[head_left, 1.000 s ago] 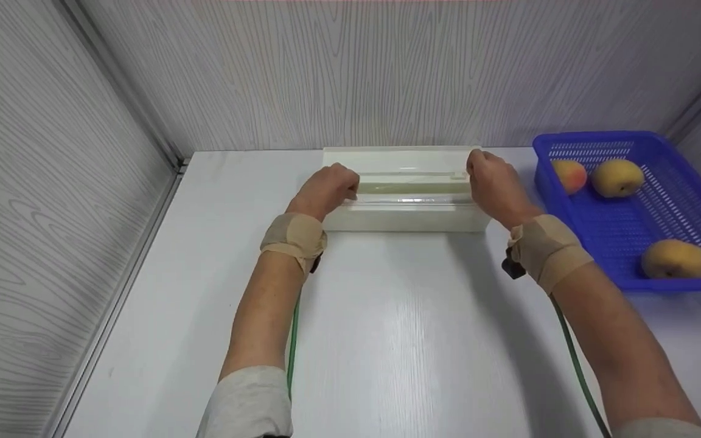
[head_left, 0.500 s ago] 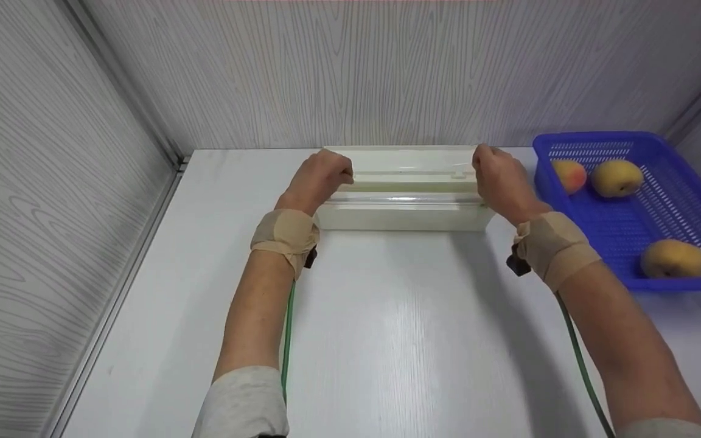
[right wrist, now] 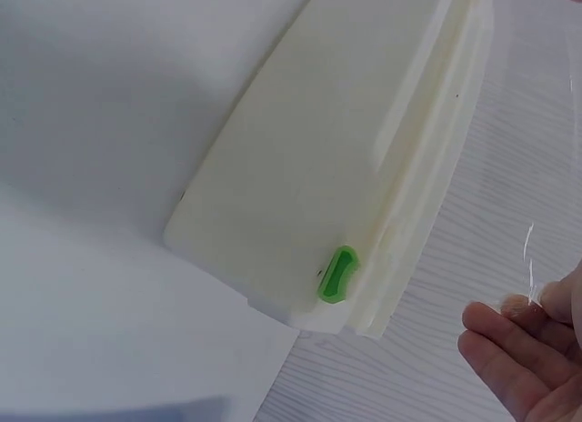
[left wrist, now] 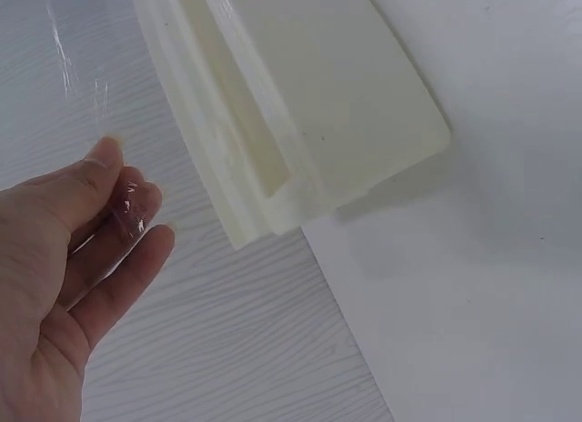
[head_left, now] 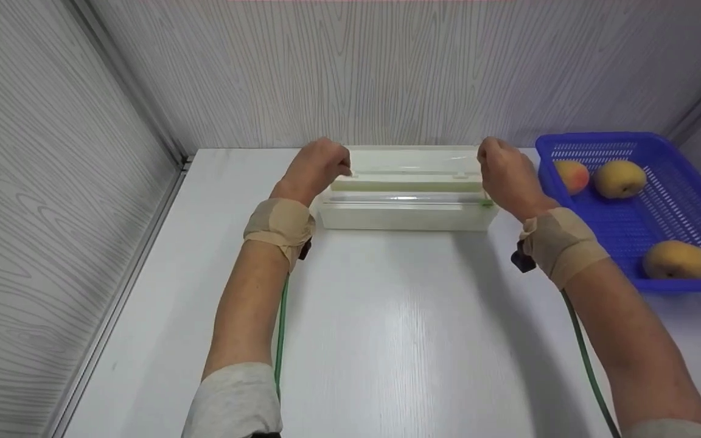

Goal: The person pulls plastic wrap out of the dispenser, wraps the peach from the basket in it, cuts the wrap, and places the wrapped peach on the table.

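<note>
A cream cling film dispenser (head_left: 405, 218) lies at the back of the table, its lid (head_left: 411, 158) folded back toward the wall. A small green slider cutter (right wrist: 339, 275) sits at its right end. Clear cling film (left wrist: 102, 99) stretches above the dispenser between my hands. My left hand (head_left: 317, 167) pinches one corner between thumb and fingers, by the left end of the box. At the other end, my right hand (head_left: 505, 176) pinches the opposite corner, as the right wrist view shows. Much of the film is too transparent to follow in the head view.
A blue plastic basket (head_left: 606, 225) stands at the right, holding a red-yellow fruit (head_left: 571, 176) and two yellow fruits, one at the back (head_left: 620, 179) and one in front (head_left: 677, 260). A wood-grain wall (head_left: 338, 73) rises behind the table. Green cables trail from both wrists.
Both hands have moved up and away from the dispenser, toward the back wall. The left has also shifted left and the right slightly right, so they stand farther apart.
</note>
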`<state>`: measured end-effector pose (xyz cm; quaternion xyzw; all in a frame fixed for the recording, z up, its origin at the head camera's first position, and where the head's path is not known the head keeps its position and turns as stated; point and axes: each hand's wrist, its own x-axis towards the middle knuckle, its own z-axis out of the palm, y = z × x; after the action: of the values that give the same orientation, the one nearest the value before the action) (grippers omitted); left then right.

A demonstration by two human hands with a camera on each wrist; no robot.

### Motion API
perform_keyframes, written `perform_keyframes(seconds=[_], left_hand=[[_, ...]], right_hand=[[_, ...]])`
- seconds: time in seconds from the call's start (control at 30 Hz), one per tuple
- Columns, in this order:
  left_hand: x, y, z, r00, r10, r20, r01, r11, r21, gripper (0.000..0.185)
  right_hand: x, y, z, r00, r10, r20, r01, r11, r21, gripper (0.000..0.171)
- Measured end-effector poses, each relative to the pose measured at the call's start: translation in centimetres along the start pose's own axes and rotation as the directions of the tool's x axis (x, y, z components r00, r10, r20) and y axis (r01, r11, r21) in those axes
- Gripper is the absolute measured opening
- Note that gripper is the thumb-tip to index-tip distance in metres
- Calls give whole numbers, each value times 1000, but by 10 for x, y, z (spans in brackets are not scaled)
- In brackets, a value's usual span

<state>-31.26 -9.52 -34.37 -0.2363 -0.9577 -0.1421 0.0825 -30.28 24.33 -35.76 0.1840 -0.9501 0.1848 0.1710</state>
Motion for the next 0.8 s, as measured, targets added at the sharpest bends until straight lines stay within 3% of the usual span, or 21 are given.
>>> perform_keyframes(seconds=[0.13, 0.33, 0.6, 0.8], left_hand=[[1, 2, -7, 1000, -12, -2, 12, 1000, 17, 17], [0, 3, -11, 999, -32, -20, 33, 997, 64, 16], [3, 9, -19, 999, 13, -32, -8, 988, 155, 16], [6, 17, -28, 1000, 18, -20, -12, 973, 232, 18]], right_hand=[[0, -1, -5, 1000, -9, 8, 9, 999, 46, 3], [0, -2, -11, 998, -34, 44, 29, 994, 109, 16], [5, -6, -20, 993, -8, 121, 2, 999, 44, 11], [7, -7, -28, 992, -74, 98, 75, 997, -10, 8]])
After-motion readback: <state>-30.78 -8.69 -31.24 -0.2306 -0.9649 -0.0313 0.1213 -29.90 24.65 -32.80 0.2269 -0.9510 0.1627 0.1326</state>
